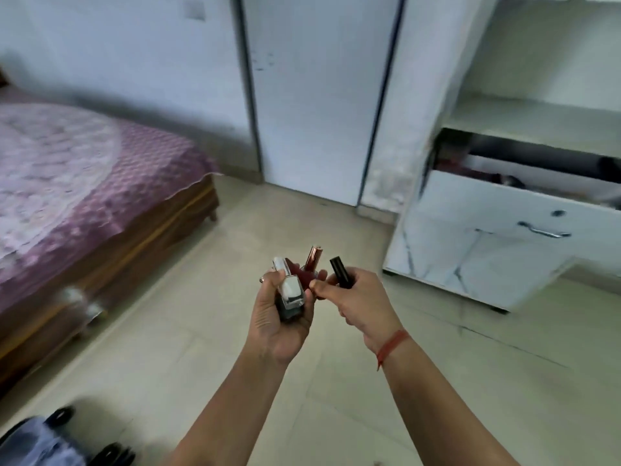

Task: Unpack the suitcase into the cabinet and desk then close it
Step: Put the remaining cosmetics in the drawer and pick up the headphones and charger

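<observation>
At the far left stands a bed [84, 183] with a quilted purple cover, pale lace-like patterning across its top, on a brown wooden frame. Below it, in the bottom left corner, the suitcase [37, 443] shows only as a blue-grey corner with black wheels, resting on the smooth beige tiled floor [188, 331]; whether it lies open or closed cannot be told

In the middle, the left hand [282, 314] is curled around a small bunch of things: a clear, boxy glass bottle [291, 290] with a whitish cap, and behind it a dark red piece topped by a slim rose-gold tube [312, 258] that sticks up past the fingers. The right hand [356, 297], a red thread [391, 346] round its wrist, grips a short glossy black tube [341, 272] in its fist, with thumb and forefinger pinched together touching the left fingertips

Behind them a flat white door [319, 95] has dark edges. At the right, the white cabinet [437, 257], marble-veined on its lower panel, has a bare open shelf above and a drawer [504, 206] pulled out, with a curved metal handle [544, 230]; its dark contents are blurred
</observation>
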